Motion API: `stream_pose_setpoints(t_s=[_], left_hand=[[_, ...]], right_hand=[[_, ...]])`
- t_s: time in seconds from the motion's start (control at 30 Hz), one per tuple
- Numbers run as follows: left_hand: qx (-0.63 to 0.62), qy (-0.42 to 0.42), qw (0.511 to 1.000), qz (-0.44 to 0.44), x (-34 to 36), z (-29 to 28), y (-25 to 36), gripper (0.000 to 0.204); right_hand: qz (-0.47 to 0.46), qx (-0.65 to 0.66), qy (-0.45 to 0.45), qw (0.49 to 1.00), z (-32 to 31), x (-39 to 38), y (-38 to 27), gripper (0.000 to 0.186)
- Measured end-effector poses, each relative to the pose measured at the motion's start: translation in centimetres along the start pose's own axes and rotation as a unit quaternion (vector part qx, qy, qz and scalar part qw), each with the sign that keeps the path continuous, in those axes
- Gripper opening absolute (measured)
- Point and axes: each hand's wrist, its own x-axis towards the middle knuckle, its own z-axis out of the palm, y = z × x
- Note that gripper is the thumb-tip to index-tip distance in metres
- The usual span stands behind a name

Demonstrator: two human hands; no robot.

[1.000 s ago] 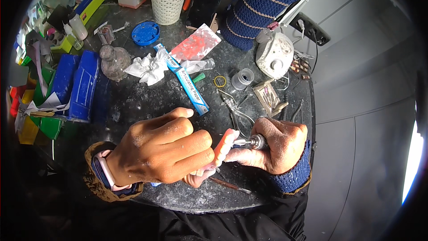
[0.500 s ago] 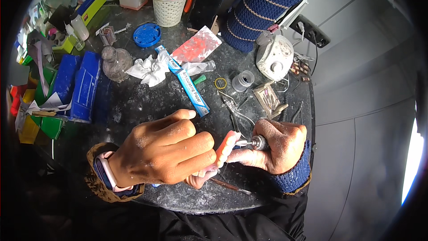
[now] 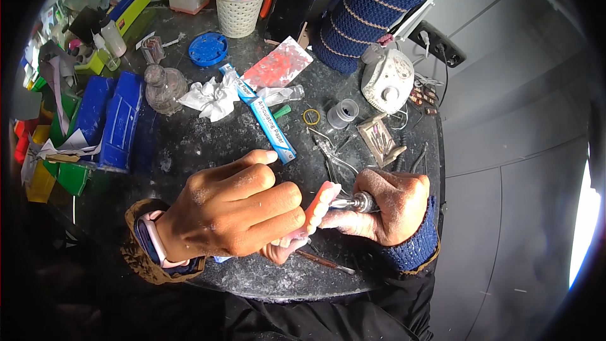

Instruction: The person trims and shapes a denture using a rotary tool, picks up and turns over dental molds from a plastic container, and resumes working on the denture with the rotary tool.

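Note:
My left hand [image 3: 243, 208] is closed around a pink denture [image 3: 317, 209] with a row of pale teeth, tilted toward the right. Part of the denture is hidden behind my fingers. A metal rotary handpiece [image 3: 363, 203] is gripped in my dusty right hand [image 3: 394, 205], its tip pointing left against or very close to the denture's pink edge. My right thumb reaches toward the denture just below the tip. Beneath both hands, a thin brown-handled brush or tool [image 3: 325, 262] lies on the dark, dusty table.
Beyond my hands lie a blue paper strip packet [image 3: 271, 127], crumpled white tissue [image 3: 213, 97] and a pink-smeared card [image 3: 279, 63]. Farther right are a small cup [image 3: 343, 113], a tray of burs [image 3: 377, 139] and a white control unit [image 3: 389, 81]. Blue boxes [image 3: 120, 123] stand left.
Both hands shift very slightly, the right one a little left and up, with the denture and handpiece still held. Small pale specks now show at the lower right.

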Motion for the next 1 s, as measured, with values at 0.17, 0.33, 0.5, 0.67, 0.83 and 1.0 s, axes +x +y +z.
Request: stream_pose_setpoints(t_s=[0.17,0.33,0.5,0.67,0.83,1.0], left_hand=[[-0.027,0.009,0.999,-0.015,0.4,-0.4,0.5,0.013],[-0.029,-0.002,1.0,-0.009,0.5,-0.5,0.3,0.013],[-0.024,0.011,0.999,-0.017,0.1,-0.4,0.3,0.016],[-0.032,0.009,0.999,-0.007,0.5,-0.3,0.3,0.017],[-0.02,0.02,1.0,0.001,-0.3,0.1,-0.1,0.024],[-0.045,0.029,0.999,-0.001,-0.2,0.2,0.0,0.025]], right_hand=[[0.011,0.01,0.0,1.0,-0.2,-0.1,-0.1,0.053],[-0.003,0.016,-0.004,1.0,-0.5,-0.1,-0.1,0.053],[-0.012,0.033,-0.01,0.999,0.2,0.0,0.2,0.054],[0.004,0.027,-0.003,1.0,-0.3,-0.1,0.0,0.053],[-0.035,0.048,-0.01,0.998,0.4,0.2,0.4,0.053],[-0.023,0.045,-0.005,0.999,0.2,0.1,0.3,0.053]])
